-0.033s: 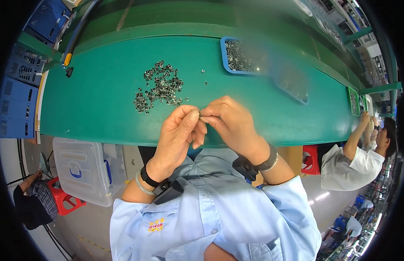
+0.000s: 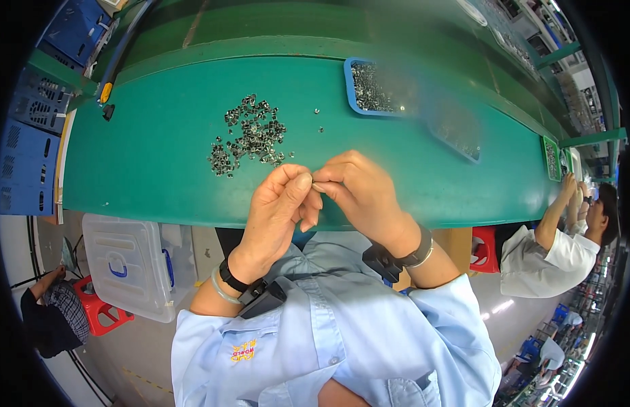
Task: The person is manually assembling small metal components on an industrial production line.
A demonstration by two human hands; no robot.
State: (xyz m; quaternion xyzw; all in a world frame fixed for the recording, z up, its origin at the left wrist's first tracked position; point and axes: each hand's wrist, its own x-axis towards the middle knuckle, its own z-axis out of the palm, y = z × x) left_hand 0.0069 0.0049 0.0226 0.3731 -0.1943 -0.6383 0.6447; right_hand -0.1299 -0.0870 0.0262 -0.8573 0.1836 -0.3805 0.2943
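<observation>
My left hand (image 2: pixel 280 202) and my right hand (image 2: pixel 364 198) meet fingertip to fingertip above the near edge of the green tabletop (image 2: pixel 145 183). Thumb and forefinger of each are pinched together. Whatever sits between them is tiny and almost wholly covered by the fingers. Beyond my left hand lies a loose pile of small shiny metal pieces (image 2: pixel 257 138), dark and silver. Two stray pieces (image 2: pixel 316 110) rest to the right of that pile. Farther back on the right, a blue tray (image 2: pixel 349 91) holds many similar small pieces, its right part blurred by a hazy patch.
A second tray (image 2: pixel 453 144) stands right of the first, hazy. At the far right a co-worker's hands (image 2: pixel 570 184) are by a green tray (image 2: pixel 547 159). Blue crates (image 2: pixel 27 169) stand at the left, a lidded clear plastic box (image 2: pixel 122 264) below the table edge.
My fingertips have shifted very slightly, and the tiny dark spot between them shows less. The pile and trays have not moved.
</observation>
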